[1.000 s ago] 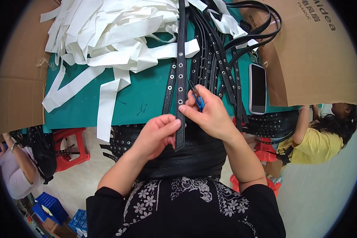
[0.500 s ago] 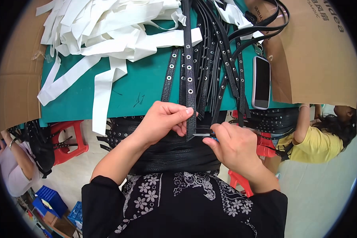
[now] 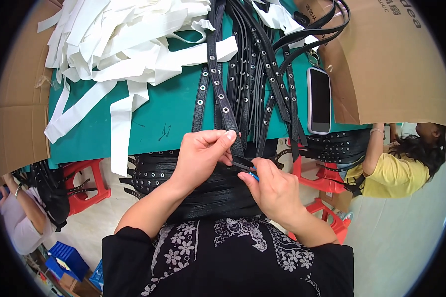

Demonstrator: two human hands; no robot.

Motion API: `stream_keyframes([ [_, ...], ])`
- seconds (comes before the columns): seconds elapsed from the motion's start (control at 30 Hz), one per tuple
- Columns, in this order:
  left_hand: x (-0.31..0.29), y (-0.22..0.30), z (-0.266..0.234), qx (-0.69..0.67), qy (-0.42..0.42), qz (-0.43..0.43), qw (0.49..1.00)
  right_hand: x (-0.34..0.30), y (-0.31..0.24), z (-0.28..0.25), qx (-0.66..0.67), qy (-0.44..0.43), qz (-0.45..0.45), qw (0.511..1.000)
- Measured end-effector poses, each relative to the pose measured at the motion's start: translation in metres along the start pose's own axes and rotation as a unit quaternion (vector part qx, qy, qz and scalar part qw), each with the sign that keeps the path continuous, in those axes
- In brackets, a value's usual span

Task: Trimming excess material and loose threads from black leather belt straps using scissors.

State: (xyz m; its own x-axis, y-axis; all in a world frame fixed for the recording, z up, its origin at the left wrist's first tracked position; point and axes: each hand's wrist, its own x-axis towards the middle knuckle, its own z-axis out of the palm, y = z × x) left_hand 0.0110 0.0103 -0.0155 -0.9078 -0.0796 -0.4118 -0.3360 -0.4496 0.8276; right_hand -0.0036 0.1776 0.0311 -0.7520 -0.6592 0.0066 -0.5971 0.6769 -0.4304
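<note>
A black leather-like strap (image 3: 219, 84) with metal eyelets runs from the table down toward my lap. My left hand (image 3: 198, 156) pinches it near its lower end, thumb on top. In my right hand (image 3: 275, 190) is a small pair of snips (image 3: 240, 164) with a bit of blue at the handle, mostly covered by my fingers. Their blades lie at the strap's end, just below my left fingertips; whether they are closed on it I cannot tell. More eyeleted straps (image 3: 252, 74) hang over the table edge beside it, and a stack of black straps (image 3: 203, 198) covers my lap.
White fabric strips (image 3: 119, 49) are heaped on the green table (image 3: 153, 116). A phone (image 3: 318, 101) lies by the right cardboard box (image 3: 391, 74); another cardboard panel (image 3: 20, 109) stands left. Red stools (image 3: 101, 180) and two people are at the sides.
The strap now slants, its lower end tipped to the right. My right hand has shifted left and brought the snips against the strap's end. The whole view has moved slightly.
</note>
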Motion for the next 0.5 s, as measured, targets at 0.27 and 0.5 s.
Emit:
stream_keyframes([
  [0.27,0.0029,-0.0028,0.0057,0.002,0.045,0.032,0.998,0.0059,-0.0016,0.0033,0.002,-0.010,0.048,0.999],
  [0.5,0.0054,-0.0012,0.0068,-0.013,0.057,0.025,0.998,0.0087,-0.0002,0.0058,0.051,-0.010,0.072,0.996],
])
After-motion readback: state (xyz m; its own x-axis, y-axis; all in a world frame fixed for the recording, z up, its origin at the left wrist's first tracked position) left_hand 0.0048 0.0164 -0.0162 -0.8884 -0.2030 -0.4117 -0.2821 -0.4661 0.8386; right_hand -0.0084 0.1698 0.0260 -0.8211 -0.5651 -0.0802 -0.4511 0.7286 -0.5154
